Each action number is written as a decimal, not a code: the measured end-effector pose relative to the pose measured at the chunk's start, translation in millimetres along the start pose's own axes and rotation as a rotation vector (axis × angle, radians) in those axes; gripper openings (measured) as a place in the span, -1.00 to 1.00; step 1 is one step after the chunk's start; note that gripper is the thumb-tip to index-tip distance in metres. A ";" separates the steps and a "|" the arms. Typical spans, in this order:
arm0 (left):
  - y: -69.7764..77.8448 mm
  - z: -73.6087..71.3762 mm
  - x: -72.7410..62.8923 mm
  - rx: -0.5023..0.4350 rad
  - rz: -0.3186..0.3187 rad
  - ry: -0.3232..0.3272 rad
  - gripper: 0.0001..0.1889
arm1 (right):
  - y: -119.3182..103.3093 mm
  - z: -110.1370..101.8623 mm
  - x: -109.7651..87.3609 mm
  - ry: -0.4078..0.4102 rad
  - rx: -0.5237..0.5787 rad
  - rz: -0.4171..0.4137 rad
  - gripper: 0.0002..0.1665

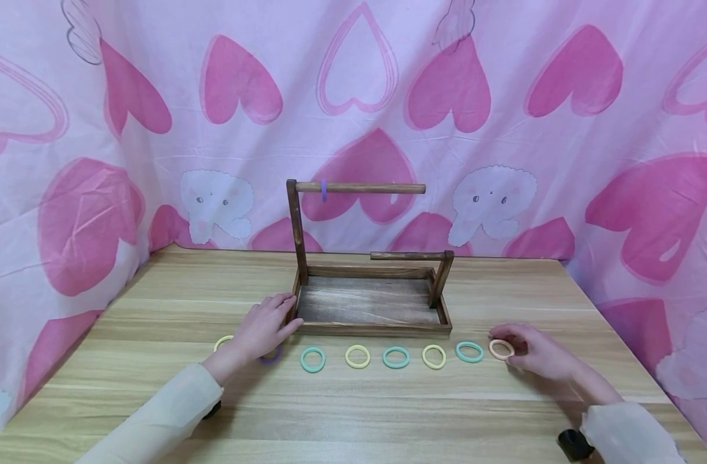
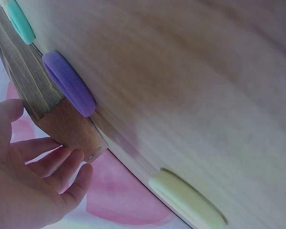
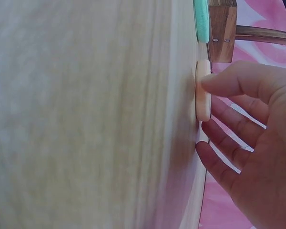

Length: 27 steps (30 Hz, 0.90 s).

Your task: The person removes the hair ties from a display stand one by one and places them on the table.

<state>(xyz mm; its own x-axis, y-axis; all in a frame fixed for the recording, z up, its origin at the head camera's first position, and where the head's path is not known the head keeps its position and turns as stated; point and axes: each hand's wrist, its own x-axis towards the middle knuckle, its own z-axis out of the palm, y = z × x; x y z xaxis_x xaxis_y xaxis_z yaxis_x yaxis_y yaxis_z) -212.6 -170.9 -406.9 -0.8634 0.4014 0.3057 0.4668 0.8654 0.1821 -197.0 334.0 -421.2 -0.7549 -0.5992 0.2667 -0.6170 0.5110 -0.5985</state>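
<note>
My left hand [image 1: 266, 327] rests at the left end of a dark wooden stand [image 1: 365, 329], its thumb by the front wall and its relaxed fingers along the end. Under the left wrist, partly hidden, lies a purple hair tie [image 2: 69, 85]; a pale yellow hair tie [image 2: 186, 200] is farther left. At the right, my right hand [image 1: 535, 351] pinches a peach hair tie [image 1: 492, 354] flat on the table, thumb on the near side and index finger round the far side. Its other fingers are spread [image 3: 229, 145].
Green and yellow hair ties, such as a green hair tie [image 1: 303, 359] and a yellow hair tie [image 1: 358, 367], lie in a row before the stand. On its upper rod [image 1: 376, 189] hangs a purple hair tie [image 1: 323, 191]. A shorter rod [image 1: 408, 256] sticks out lower right.
</note>
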 end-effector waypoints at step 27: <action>1.4 -2.6 0.3 0.004 0.014 0.007 -0.46 | -22.9 -46.5 44.1 0.307 -0.037 0.201 -0.59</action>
<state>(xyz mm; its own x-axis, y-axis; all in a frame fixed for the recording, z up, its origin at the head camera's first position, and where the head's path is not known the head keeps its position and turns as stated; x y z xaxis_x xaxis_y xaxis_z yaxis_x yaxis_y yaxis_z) -211.7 -170.3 -404.1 -0.8551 0.4117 0.3150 0.4785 0.8606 0.1742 -226.5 324.5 -360.7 -0.8899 -0.2743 0.3643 -0.4529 0.6253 -0.6355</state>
